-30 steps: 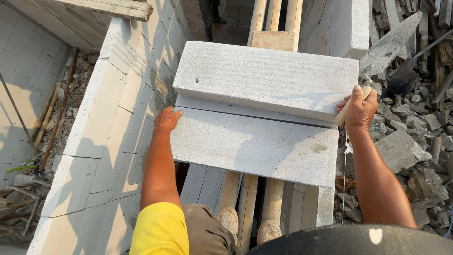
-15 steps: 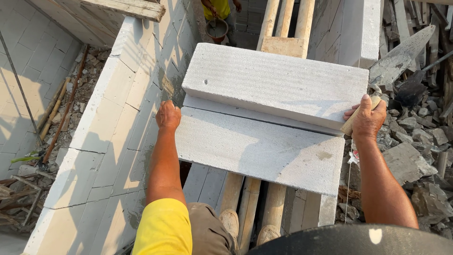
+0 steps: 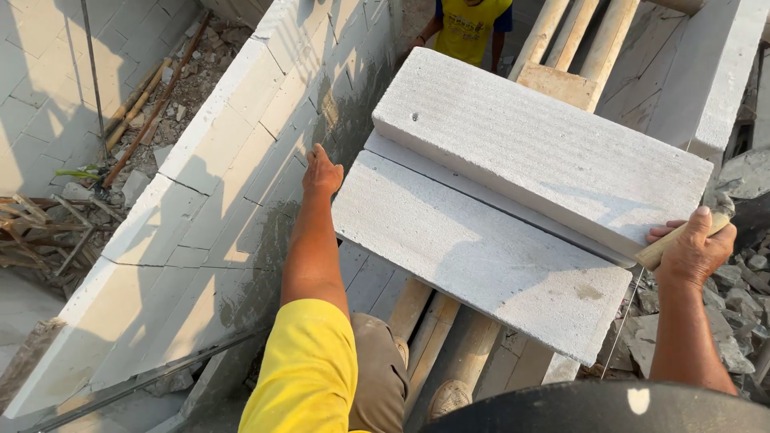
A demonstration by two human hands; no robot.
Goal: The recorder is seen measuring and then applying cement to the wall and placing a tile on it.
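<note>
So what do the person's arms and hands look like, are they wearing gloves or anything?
No gloves: the left hand and right hand are bare, with no watch or rings showing. The left arm wears a short bright yellow fabric sleeve ending near the elbow. The right arm is bare as far as the view shows.

one block (image 3: 553, 148) is stacked on another block (image 3: 481, 256), both laid across poles (image 3: 433, 333); a wall (image 3: 200, 216) is found left, rubble (image 3: 742, 289) right.
</note>
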